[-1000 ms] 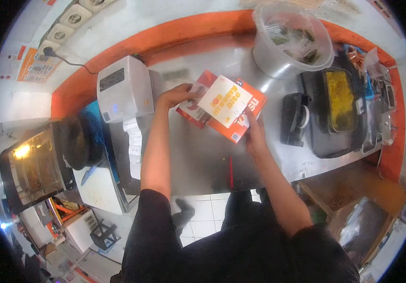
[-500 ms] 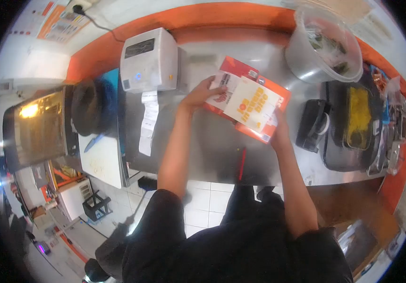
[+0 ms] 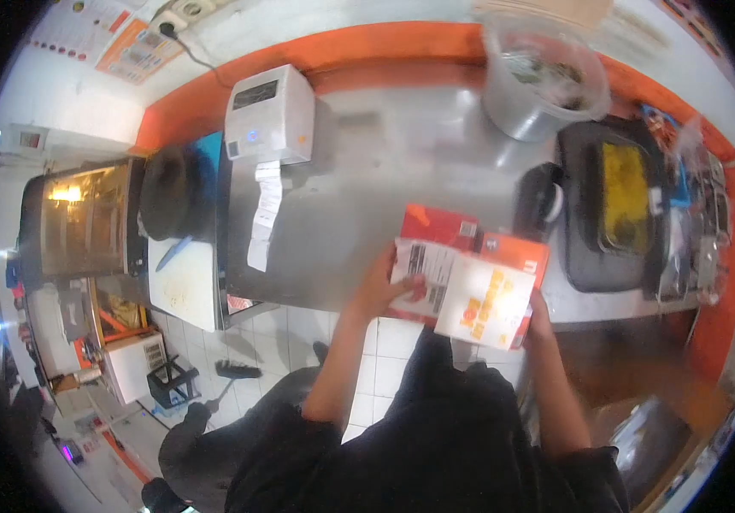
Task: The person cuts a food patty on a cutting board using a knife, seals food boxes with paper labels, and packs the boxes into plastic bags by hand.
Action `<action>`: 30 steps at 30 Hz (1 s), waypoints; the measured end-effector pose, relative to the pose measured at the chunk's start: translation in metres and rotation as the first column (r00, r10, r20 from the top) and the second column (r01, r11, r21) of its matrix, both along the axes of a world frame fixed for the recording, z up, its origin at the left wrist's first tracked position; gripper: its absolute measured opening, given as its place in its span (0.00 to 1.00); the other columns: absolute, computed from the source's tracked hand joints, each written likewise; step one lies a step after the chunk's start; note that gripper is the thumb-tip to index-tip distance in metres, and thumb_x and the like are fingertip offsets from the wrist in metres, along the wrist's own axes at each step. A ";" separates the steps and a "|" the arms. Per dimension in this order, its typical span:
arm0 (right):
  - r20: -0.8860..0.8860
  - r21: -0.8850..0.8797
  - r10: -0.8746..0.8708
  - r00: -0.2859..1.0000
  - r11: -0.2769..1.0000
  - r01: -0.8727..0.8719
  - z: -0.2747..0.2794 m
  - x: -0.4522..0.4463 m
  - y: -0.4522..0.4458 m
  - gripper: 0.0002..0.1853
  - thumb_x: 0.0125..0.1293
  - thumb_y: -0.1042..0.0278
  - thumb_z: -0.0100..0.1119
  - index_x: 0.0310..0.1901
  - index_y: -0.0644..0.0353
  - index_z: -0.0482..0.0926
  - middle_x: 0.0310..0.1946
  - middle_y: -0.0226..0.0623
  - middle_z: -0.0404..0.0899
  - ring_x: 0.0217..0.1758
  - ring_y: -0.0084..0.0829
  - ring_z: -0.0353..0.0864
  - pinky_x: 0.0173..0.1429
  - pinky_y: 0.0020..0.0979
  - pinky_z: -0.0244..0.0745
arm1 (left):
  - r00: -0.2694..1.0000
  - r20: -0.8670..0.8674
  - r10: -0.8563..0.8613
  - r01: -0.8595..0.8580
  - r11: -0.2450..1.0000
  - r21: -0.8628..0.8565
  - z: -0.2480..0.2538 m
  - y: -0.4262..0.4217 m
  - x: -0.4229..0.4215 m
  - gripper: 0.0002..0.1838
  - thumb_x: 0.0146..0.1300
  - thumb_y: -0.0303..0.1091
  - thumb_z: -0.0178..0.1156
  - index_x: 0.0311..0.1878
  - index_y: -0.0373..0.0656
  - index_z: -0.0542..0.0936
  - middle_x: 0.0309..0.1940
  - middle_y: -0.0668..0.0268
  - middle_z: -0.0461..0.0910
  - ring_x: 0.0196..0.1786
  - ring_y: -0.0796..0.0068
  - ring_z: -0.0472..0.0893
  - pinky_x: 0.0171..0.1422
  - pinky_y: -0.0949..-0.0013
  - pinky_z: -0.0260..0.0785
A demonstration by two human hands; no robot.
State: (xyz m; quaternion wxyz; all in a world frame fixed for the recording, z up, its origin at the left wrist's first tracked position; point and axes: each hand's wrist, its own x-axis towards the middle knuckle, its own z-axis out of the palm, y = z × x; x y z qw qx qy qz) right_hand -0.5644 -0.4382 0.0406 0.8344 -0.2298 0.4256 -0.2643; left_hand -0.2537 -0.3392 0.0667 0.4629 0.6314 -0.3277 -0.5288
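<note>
A cardboard food box [image 3: 444,226] in red and orange, with white panels and yellow-orange lettering, is held level in front of me at the counter's front edge. My left hand [image 3: 378,286] grips its left side, with the thumb on a white printed label [image 3: 429,263]. On the right, my right hand [image 3: 540,315] holds the lower right corner; its fingers are mostly hidden behind the box. A large white panel [image 3: 491,299] faces up between the hands. Whether this is one box or two together, I cannot tell.
A white label printer [image 3: 270,115] with a printed paper strip [image 3: 266,218] stands at the back left of the steel counter [image 3: 359,179]. Rightward are a clear bucket [image 3: 526,111], a black tape dispenser [image 3: 537,201] and a dark tray [image 3: 585,256]. Another person [image 3: 252,427] is at lower left near a broom [image 3: 238,370].
Both hands have brought the box down toward me, from over the counter to its front edge. The red pen on the counter is now out of sight. The broom has moved left.
</note>
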 end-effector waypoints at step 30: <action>0.160 -0.045 -0.975 0.155 0.149 0.988 -0.029 -0.715 0.543 0.29 0.74 0.56 0.52 0.69 0.68 0.65 0.65 0.49 0.74 0.65 0.42 0.79 0.68 0.42 0.77 | 0.373 -0.304 -0.877 0.921 0.389 0.009 -0.066 0.085 -0.803 0.28 0.67 0.30 0.67 0.67 0.39 0.67 0.58 0.62 0.77 0.60 0.70 0.78 0.64 0.64 0.72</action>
